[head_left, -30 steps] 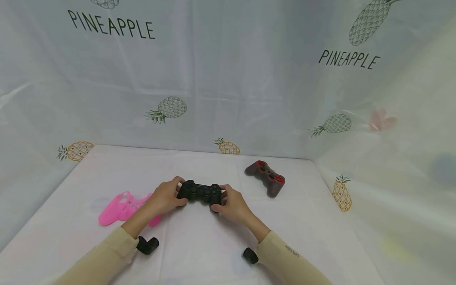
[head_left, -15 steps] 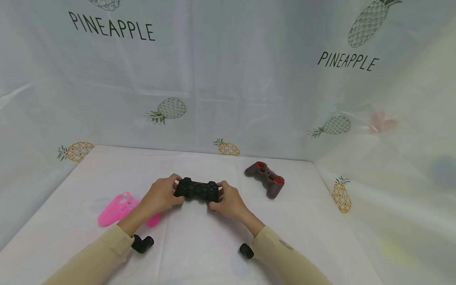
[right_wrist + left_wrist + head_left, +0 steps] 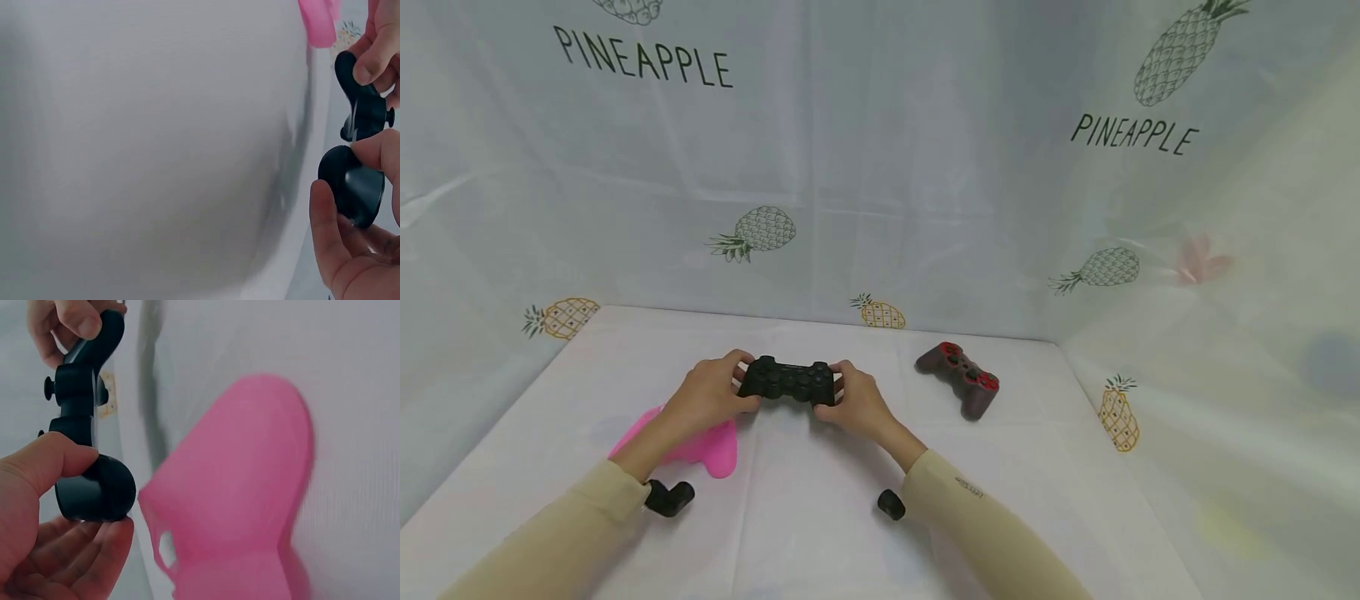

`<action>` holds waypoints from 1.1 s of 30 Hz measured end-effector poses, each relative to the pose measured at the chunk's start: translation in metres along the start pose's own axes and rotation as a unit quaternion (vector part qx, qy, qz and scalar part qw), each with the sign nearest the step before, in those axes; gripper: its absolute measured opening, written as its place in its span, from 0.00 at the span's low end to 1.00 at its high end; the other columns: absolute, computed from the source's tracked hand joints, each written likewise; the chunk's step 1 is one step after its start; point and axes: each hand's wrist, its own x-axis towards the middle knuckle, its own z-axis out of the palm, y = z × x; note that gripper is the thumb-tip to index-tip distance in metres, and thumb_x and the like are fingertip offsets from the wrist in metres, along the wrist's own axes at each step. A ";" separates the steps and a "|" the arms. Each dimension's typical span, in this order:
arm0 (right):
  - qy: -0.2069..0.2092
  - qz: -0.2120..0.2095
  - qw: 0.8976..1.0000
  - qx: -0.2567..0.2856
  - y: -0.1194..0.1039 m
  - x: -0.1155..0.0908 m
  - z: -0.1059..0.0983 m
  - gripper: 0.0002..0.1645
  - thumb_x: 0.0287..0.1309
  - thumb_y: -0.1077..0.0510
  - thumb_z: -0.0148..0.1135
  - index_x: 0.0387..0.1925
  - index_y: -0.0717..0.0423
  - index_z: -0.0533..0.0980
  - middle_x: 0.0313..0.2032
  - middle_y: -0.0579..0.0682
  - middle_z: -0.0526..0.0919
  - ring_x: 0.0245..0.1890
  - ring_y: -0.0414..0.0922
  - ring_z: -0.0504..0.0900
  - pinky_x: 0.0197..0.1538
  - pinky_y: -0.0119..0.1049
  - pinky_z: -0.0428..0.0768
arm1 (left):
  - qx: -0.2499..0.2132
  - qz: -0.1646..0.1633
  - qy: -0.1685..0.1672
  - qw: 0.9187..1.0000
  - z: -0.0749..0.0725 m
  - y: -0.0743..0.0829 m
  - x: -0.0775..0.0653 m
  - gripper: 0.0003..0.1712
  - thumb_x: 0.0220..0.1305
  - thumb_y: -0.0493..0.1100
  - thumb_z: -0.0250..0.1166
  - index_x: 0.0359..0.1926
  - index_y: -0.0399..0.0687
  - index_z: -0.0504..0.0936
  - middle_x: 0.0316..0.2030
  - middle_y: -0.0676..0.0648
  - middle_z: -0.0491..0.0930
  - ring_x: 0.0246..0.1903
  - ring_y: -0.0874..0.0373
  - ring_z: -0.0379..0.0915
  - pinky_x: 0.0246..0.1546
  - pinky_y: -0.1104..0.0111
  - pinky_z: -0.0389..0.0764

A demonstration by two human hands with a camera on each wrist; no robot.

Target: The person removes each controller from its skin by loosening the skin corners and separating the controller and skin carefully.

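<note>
A black game controller (image 3: 787, 380) is held level between both hands, and in the wrist views it looks lifted off the cloth. My left hand (image 3: 709, 392) pinches its left grip, thumb on the near side and fingers behind. At the other end, my right hand (image 3: 859, 403) pinches the right grip in the same way; its thumb and fingers (image 3: 326, 219) show in the right wrist view. A pink controller cover (image 3: 721, 450) lies on the cloth under my left forearm, which hides part of it. It looks large and close in the left wrist view.
To the right, a dark controller with red button areas (image 3: 958, 379) lies tilted on the white-covered table (image 3: 820, 517). A pineapple-print curtain (image 3: 880, 167) rises behind the table's back edge and along its sides.
Both hands have carried the black controller left and a little farther back. My left forearm now crosses more of the pink cover. The dark controller at right stays put.
</note>
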 end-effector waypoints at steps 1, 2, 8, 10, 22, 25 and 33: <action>0.000 0.001 1.000 0.002 -0.003 0.003 0.002 0.42 0.57 0.57 0.79 0.70 0.63 0.70 0.44 0.54 0.86 0.34 0.39 0.83 0.43 0.35 0.83 | 0.001 -0.001 0.000 1.000 -0.003 -0.003 0.000 0.36 0.60 0.46 0.78 0.65 0.39 0.74 0.50 0.34 0.86 0.44 0.45 0.85 0.44 0.51 0.84; 0.000 0.002 1.000 0.003 -0.005 0.006 0.005 0.42 0.57 0.57 0.79 0.70 0.62 0.70 0.44 0.55 0.86 0.35 0.39 0.83 0.43 0.34 0.83 | 0.003 -0.002 0.001 1.000 -0.006 -0.006 0.000 0.36 0.61 0.46 0.78 0.66 0.39 0.74 0.50 0.34 0.86 0.45 0.44 0.85 0.45 0.50 0.84; 0.001 0.000 1.000 0.008 -0.017 0.026 0.022 0.42 0.57 0.57 0.79 0.70 0.61 0.70 0.44 0.54 0.86 0.34 0.38 0.83 0.44 0.30 0.81 | 0.019 0.000 0.012 1.000 -0.021 -0.025 0.000 0.37 0.61 0.46 0.78 0.66 0.37 0.74 0.50 0.33 0.86 0.44 0.43 0.85 0.43 0.49 0.84; 0.000 -0.001 1.000 0.008 -0.020 0.033 0.028 0.43 0.57 0.57 0.79 0.70 0.61 0.70 0.43 0.53 0.86 0.34 0.37 0.82 0.44 0.29 0.81 | 0.022 -0.001 0.014 1.000 -0.026 -0.031 -0.001 0.37 0.61 0.46 0.78 0.66 0.36 0.74 0.49 0.32 0.86 0.44 0.42 0.85 0.41 0.49 0.84; 0.004 0.011 1.000 0.016 -0.047 0.063 0.065 0.42 0.57 0.56 0.78 0.71 0.58 0.71 0.43 0.49 0.86 0.34 0.35 0.79 0.43 0.26 0.78 | 0.062 -0.012 0.016 0.998 -0.053 -0.076 -0.001 0.40 0.62 0.46 0.79 0.67 0.33 0.72 0.51 0.27 0.84 0.46 0.36 0.83 0.43 0.45 0.83; 0.009 0.017 1.000 0.019 -0.054 0.069 0.078 0.43 0.57 0.57 0.78 0.71 0.58 0.71 0.43 0.48 0.86 0.37 0.36 0.78 0.44 0.26 0.77 | 0.069 -0.017 0.017 0.997 -0.056 -0.086 -0.002 0.40 0.62 0.46 0.78 0.67 0.31 0.71 0.51 0.26 0.83 0.47 0.33 0.82 0.43 0.43 0.83; 0.004 0.041 0.999 -0.018 -0.064 0.076 0.094 0.43 0.62 0.52 0.76 0.75 0.53 0.71 0.54 0.48 0.85 0.55 0.39 0.80 0.59 0.30 0.78 | 0.072 -0.036 -0.006 0.997 -0.060 -0.098 -0.003 0.40 0.67 0.44 0.74 0.70 0.25 0.67 0.54 0.21 0.80 0.52 0.27 0.80 0.46 0.40 0.83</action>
